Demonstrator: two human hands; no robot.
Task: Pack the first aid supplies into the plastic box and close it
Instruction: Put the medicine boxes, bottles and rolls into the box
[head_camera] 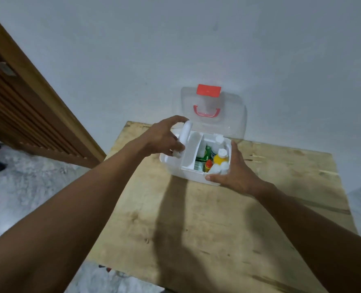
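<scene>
A white plastic box [176,167] stands on the wooden table, its clear lid [232,117] swung up against the wall, with a red latch [208,90] and a red handle [206,112]. A white inner tray [191,152] sits tilted across the box. Beside it stand a yellow bottle [220,158], a small red-capped bottle [208,165], a green packet [202,158] and white bottles [218,168]. My left hand [164,137] grips the tray's upright white handle [184,134]. My right hand [232,168] rests with straight fingers against the box's right front corner.
The plywood table [217,218] reaches from the wall toward me, its near half bare. A wooden slatted door frame [27,106] slants at the left. Pale floor [27,187] lies left of the table, and a grey wall rises behind the box.
</scene>
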